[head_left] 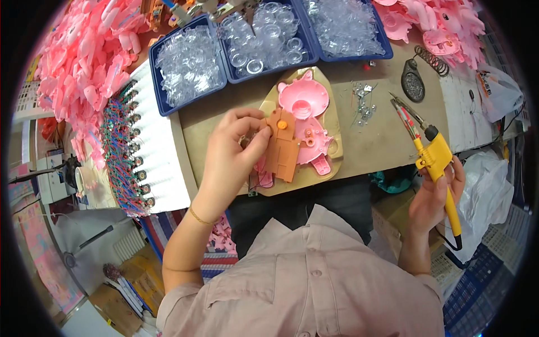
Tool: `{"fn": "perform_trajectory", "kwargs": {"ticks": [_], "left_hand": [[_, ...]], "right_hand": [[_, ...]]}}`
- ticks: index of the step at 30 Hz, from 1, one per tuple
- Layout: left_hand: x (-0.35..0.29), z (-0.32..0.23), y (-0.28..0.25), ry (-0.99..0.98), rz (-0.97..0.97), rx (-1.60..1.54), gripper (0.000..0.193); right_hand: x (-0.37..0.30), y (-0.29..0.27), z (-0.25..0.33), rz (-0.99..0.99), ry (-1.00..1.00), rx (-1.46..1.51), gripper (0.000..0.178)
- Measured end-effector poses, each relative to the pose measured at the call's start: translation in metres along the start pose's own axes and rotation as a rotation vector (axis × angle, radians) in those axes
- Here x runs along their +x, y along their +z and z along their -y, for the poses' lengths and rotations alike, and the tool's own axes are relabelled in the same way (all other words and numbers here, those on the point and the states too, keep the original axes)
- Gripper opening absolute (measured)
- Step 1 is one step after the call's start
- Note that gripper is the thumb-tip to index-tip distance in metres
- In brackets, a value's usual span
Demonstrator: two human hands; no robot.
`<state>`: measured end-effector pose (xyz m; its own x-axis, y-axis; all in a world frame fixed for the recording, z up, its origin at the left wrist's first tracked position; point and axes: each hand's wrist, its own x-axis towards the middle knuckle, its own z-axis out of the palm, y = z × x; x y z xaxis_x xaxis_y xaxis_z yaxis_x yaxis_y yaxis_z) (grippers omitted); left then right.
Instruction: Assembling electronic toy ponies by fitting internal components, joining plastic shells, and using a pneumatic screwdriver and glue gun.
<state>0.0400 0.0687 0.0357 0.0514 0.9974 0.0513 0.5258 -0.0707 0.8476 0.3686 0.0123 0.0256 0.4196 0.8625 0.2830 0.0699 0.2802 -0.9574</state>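
Observation:
My right hand is wrapped around a yellow soldering gun, its metal tip pointing up and away over the table's right part. In the middle, a brown plastic part with an orange round knob lies over pink pig-shaped toy shells on a tan tray-like holder. My left hand is closed at the brown part's left edge, thumb and fingertips together. Something small and dark shows between its fingers; I cannot make out what it is.
Blue bins of clear plastic pieces stand at the back. Pink toy parts pile up at the far left and far right. Wired components line the left side. Small metal pieces and a dark oval stand with a coil lie right.

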Motion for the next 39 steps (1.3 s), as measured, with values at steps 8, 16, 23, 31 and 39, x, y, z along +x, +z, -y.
{"fn": "perform_trajectory", "kwargs": {"ticks": [8,16,23,31,39], "left_hand": [[-0.034,-0.032,0.006,-0.446,-0.002,-0.406,0.010],[-0.032,-0.022,0.026,0.048,-0.055,-0.045,0.008],[-0.036,-0.022,0.031,-0.015,-0.051,-0.037,0.007],[-0.035,-0.019,0.030,0.018,-0.032,0.006,0.009],[-0.036,-0.017,0.032,0.024,-0.053,-0.026,0.008]], "right_hand": [[-0.016,0.011,-0.002,0.242,-0.079,0.039,0.054],[-0.030,0.008,0.020,0.438,-0.064,-0.023,0.058],[-0.043,-0.002,0.023,0.537,0.056,0.058,0.064],[-0.024,0.025,0.022,0.900,-0.130,0.123,0.065],[-0.021,0.032,0.026,0.931,-0.089,0.057,0.058]]}}
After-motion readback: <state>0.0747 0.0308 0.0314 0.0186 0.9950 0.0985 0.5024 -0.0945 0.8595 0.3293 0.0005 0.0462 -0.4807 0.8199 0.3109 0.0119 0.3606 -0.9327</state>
